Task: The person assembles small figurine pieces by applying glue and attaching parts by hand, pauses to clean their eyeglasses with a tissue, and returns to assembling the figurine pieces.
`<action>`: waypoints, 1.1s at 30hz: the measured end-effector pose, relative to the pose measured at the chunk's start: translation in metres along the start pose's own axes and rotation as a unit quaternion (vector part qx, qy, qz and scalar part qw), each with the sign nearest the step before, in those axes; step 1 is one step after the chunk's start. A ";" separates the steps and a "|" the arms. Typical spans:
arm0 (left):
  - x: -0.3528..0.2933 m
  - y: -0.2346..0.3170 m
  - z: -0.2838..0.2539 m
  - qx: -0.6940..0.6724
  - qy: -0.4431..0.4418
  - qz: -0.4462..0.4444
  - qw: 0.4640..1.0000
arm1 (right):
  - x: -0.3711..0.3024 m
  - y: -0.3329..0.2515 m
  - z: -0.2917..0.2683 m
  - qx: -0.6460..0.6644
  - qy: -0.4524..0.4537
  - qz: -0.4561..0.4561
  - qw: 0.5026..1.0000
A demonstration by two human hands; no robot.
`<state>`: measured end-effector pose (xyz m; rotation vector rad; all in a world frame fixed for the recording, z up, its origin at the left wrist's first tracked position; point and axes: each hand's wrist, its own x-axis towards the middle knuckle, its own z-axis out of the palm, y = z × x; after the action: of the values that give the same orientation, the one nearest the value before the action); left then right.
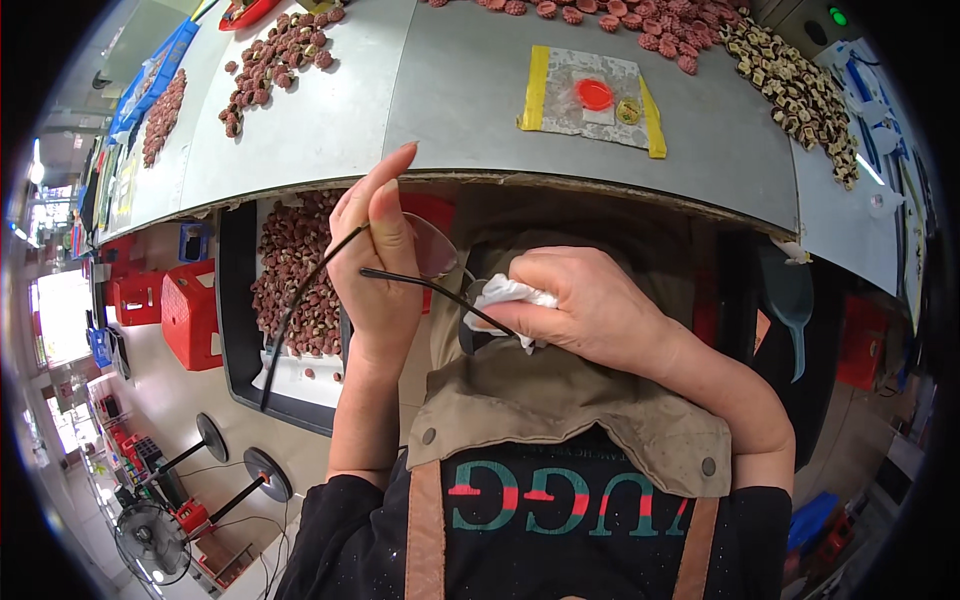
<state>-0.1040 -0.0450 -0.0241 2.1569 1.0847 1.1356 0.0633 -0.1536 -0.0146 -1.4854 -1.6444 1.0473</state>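
Observation:
My left hand [372,290] grips a pair of eyeglasses [433,250] with dark thin temples above my lap, its index finger pointing up past the table edge. One lens shows beside the left fingers, and both temples stick out, one toward the lower left and one toward my right hand. My right hand [605,305] pinches a crumpled white tissue [510,292] around the other lens, which is mostly hidden. An olive apron [560,400] with brown straps lies beneath both hands.
Ahead is a grey metal table [460,120] bearing piles of small reddish-brown pieces [275,65], pink pieces [670,30] and cream-and-dark pieces [800,100]. A taped pad [560,115] holds a red disc. Below left stand a filled black tray [300,270] and a red stool [188,315]; a dustpan [787,295] hangs right.

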 end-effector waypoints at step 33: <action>-0.005 -0.003 -0.003 -0.134 0.006 -0.078 0.988 | -0.013 0.015 -0.014 0.231 0.039 0.091 0.968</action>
<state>-0.1095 -0.0472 -0.0265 1.8288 1.0203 1.1515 0.0839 -0.1644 -0.0213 -1.3533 -1.1216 1.3459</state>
